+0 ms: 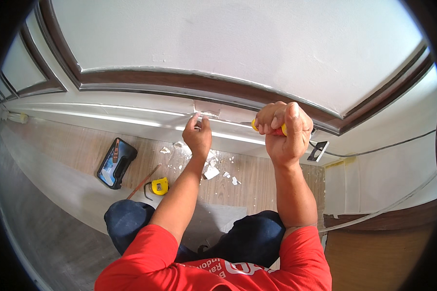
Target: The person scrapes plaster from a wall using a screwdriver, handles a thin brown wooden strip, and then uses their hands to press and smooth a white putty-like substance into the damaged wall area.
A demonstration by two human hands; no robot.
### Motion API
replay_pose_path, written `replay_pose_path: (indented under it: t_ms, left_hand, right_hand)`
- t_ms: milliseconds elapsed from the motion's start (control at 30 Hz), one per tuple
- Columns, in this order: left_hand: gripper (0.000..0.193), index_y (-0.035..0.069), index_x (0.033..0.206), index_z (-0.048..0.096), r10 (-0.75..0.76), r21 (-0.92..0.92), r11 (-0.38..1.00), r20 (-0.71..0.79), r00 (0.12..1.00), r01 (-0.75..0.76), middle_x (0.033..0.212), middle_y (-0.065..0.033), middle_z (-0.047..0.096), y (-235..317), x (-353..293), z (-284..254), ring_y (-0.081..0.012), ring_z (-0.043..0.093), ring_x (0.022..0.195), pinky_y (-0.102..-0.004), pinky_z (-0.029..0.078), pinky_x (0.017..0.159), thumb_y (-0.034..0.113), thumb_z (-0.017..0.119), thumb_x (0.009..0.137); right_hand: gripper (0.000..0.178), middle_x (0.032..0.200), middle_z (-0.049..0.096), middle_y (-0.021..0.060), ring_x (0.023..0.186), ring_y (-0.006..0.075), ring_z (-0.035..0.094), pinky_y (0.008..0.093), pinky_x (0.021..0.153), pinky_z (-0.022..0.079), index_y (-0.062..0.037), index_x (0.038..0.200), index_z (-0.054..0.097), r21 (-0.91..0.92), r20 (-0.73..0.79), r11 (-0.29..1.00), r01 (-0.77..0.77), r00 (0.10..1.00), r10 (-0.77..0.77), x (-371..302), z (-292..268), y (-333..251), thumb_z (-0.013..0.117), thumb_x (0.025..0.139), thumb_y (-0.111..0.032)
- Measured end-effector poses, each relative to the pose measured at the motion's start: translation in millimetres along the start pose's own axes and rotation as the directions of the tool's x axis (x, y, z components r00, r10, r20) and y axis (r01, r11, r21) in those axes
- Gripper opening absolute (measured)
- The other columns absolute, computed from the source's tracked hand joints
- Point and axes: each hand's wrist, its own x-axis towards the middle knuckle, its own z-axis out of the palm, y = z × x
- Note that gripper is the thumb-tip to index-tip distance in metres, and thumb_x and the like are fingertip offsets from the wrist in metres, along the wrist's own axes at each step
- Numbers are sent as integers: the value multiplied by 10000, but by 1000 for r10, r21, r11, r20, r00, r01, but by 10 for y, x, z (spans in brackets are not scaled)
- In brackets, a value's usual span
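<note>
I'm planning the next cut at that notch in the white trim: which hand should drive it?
Right, probably. The right hand already grips the yellow-and-red tool handle, aimed toward the notch. The left hand has only its fingertips on the trim beside the notch, steadying.

wood floor [257,177], tape measure [159,185], plaster chips [211,171]

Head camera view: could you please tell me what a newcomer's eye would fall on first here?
The right hand, fisted around a yellow-and-red tool handle, works at a cut-out patch in the white wall trim, centre frame. Beside it the left hand touches the trim with its fingers. Below, white debris chips lie on the wood floor, with a yellow tape measure and a black tool case to the left.
</note>
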Motion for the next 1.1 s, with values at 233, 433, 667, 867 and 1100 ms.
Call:
replay_pose_path:
  t_ms: [233, 433, 667, 867, 1100]
  left_hand:
    - [287, 31, 1039, 746, 297, 320, 887, 155, 942, -332, 872, -125, 718, 220, 155, -149, -287, 697, 753, -387, 538, 725, 267, 701, 881]
    - [242, 48, 988, 734, 285, 472, 782, 310, 907, -407, 913, -132, 720, 329, 231, -199, -340, 691, 839, -430, 540, 771, 263, 667, 902]
    - [202, 36, 980, 670, 289, 548, 672, 426, 857, -498, 903, -171, 709, 363, 297, -174, -385, 680, 856, -472, 528, 772, 228, 635, 928]
    - [183, 5, 953, 638, 326, 480, 752, 323, 888, -451, 899, -204, 702, 212, 221, -57, -407, 678, 867, -491, 527, 774, 182, 594, 939]
    - [194, 7, 953, 664, 271, 286, 884, 332, 903, -371, 796, -211, 692, 205, -20, 136, -390, 692, 776, -450, 538, 717, 189, 603, 926]
  right_hand:
    - [440, 570, 546, 92, 512, 145, 520, 287, 507, 434, -13, 671, 533, 7, -26, 1000, 12, 1000, -11, 0, -42, -47, 466, 1059, -209]
    - [443, 561, 544, 87, 510, 137, 512, 284, 500, 422, -18, 662, 530, 8, -21, 1000, 26, 999, -26, 10, -65, -28, 454, 1059, -199]
    - [444, 563, 547, 79, 509, 128, 508, 277, 494, 403, -26, 657, 525, -23, -23, 1000, 9, 1000, -10, 16, -95, 4, 455, 1059, -201]
    - [436, 565, 537, 73, 509, 126, 503, 277, 495, 406, -29, 651, 511, -11, -32, 1000, 1, 999, -1, 18, -50, 40, 466, 1053, -192]
    - [419, 569, 533, 69, 518, 127, 507, 278, 497, 408, -30, 659, 502, -8, -33, 1000, -29, 999, 29, 5, -13, 81, 474, 1050, -179]
